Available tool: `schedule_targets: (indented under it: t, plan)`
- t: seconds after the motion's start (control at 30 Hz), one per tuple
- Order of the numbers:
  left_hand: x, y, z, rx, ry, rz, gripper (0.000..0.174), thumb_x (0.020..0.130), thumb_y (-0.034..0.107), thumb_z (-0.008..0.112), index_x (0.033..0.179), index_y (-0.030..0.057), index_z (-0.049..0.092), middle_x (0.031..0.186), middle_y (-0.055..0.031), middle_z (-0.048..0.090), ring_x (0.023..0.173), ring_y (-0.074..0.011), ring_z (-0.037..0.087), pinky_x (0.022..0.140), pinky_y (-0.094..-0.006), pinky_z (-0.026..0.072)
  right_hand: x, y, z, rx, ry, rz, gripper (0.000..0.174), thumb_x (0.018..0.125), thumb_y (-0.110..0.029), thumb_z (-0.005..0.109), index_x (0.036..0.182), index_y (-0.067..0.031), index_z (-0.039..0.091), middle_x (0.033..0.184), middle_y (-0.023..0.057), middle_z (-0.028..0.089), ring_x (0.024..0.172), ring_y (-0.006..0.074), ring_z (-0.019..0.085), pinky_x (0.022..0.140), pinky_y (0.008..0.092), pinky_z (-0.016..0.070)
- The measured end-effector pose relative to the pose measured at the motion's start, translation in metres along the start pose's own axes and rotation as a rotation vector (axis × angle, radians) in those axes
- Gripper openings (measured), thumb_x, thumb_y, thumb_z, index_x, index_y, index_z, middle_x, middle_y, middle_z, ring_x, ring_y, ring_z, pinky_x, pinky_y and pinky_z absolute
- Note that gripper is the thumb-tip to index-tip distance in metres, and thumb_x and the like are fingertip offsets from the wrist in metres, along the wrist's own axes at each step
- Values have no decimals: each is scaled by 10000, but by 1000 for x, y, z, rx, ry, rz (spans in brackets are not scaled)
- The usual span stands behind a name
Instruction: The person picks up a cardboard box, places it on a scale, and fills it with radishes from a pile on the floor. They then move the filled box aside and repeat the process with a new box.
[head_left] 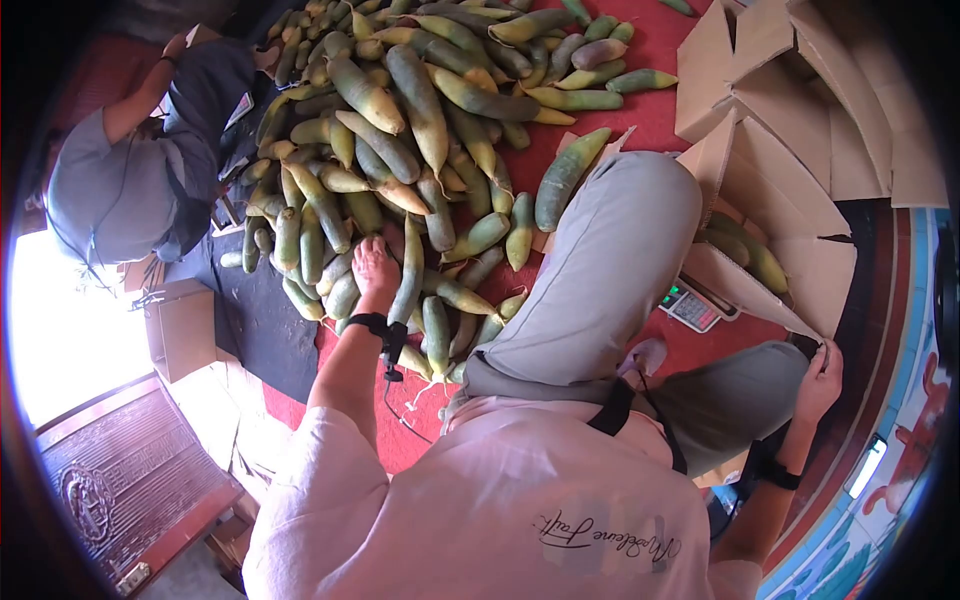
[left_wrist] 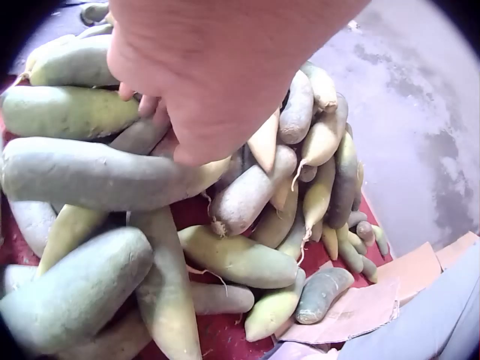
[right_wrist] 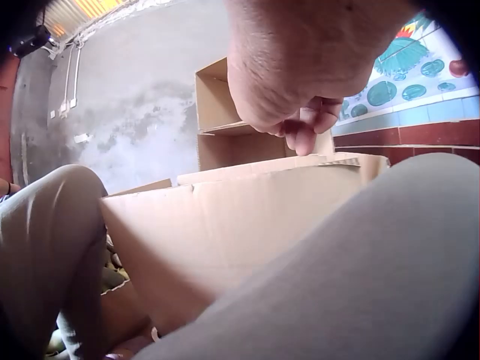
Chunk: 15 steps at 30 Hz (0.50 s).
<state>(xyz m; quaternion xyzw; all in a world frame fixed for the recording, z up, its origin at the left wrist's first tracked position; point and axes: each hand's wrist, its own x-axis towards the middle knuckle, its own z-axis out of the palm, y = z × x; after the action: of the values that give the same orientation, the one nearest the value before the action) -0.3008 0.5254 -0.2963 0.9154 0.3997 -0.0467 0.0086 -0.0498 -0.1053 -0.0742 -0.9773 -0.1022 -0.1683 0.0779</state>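
My left hand [head_left: 376, 272] reaches into a big heap of green radishes [head_left: 425, 110], its fingers relaxed and spread over them. In the left wrist view the left hand [left_wrist: 217, 75] hangs over a long radish [left_wrist: 97, 174], thumb right by its tapered end, fingertips beside another green radish [left_wrist: 71, 112]. At my right knee, my right hand [head_left: 822, 380] pinches the corner of an open cardboard box's flap [head_left: 750, 285]. The right wrist view shows the right hand [right_wrist: 307, 82] with curled fingers at the box's upper edge [right_wrist: 277, 176]. Several radishes [head_left: 745, 250] lie inside this box.
A digital scale [head_left: 690, 308] stands on the red mat [head_left: 645, 115] between my legs. More cardboard boxes [head_left: 800, 90] are at the upper right. Another person [head_left: 130, 180] sits left of the heap, near a small carton [head_left: 180, 325]. One radish [head_left: 570, 178] lies by my knee.
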Motion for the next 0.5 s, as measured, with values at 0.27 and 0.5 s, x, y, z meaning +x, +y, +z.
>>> schedule_targets:
  t: [0.27,0.5]
  plan:
    - [33,-19,14,158,-176,93,345,800,130,475,1141,76,482,1147,-102,480,1101,-264,459,880,-391,400,-20,9,10,-35,40,-43,165,865,-90,514,1008,-24,565,944,139,597,861,291,589,758,337,463]
    - [34,-11,8,353,-193,126,220,794,131,502,1007,91,538,1044,-83,479,1001,-251,484,807,-362,427,-16,4,12,-44,33,-70,157,861,-77,516,996,-15,564,936,139,594,855,291,587,749,336,462]
